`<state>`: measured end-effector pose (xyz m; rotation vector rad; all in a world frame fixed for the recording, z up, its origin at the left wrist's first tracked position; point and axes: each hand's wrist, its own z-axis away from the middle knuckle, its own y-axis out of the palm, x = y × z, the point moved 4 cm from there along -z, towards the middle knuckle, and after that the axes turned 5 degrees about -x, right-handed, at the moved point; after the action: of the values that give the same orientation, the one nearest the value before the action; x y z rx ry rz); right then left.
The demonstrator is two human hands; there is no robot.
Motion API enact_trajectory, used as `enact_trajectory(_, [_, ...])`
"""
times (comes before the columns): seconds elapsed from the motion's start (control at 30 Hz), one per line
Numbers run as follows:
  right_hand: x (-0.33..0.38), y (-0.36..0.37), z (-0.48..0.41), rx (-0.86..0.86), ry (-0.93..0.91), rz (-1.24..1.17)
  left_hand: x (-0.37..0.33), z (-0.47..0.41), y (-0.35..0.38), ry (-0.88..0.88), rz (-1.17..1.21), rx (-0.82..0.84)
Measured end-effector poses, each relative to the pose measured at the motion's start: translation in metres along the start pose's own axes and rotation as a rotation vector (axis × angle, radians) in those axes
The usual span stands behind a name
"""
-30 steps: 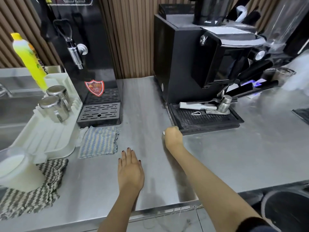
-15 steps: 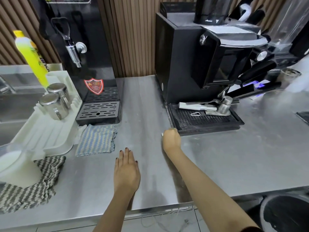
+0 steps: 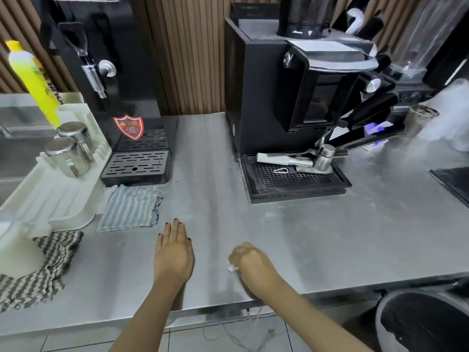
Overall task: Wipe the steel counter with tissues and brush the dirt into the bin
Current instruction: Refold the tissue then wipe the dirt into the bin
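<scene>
Grips tissue (image 3: 231, 268) in curled right hand (image 3: 252, 265) to sweep dirt nearward; presses open left hand (image 3: 173, 252) flat on steel counter (image 3: 330, 237) for bracing.

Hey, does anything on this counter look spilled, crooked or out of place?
A small metal clip lies loose on the coffee machine's drip tray, pale dusty smears mark the steel counter before it, and thin cords dangle below the counter's front edge.
</scene>
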<state>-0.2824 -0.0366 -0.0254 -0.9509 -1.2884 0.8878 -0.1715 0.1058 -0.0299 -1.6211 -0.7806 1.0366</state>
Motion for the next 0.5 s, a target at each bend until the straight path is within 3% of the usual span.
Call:
enact_trajectory(0.1, [0.001,0.01,0.024,0.031,0.051,-0.028,0.0,0.001,0.0,-0.005,-0.002,-0.001])
enact_trajectory(0.3, [-0.02,-0.041,0.006,-0.261,0.348,-0.036,0.003,-0.001,0.001,-0.003,-0.008,0.006])
enact_trajectory(0.37, [-0.012,-0.037,0.007,-0.246,0.336,-0.021,0.003,-0.001,0.003,-0.003,-0.007,0.007])
enact_trajectory(0.5, [0.012,-0.007,0.05,-0.192,0.14,0.151,0.001,0.0,0.002,-0.011,-0.024,0.013])
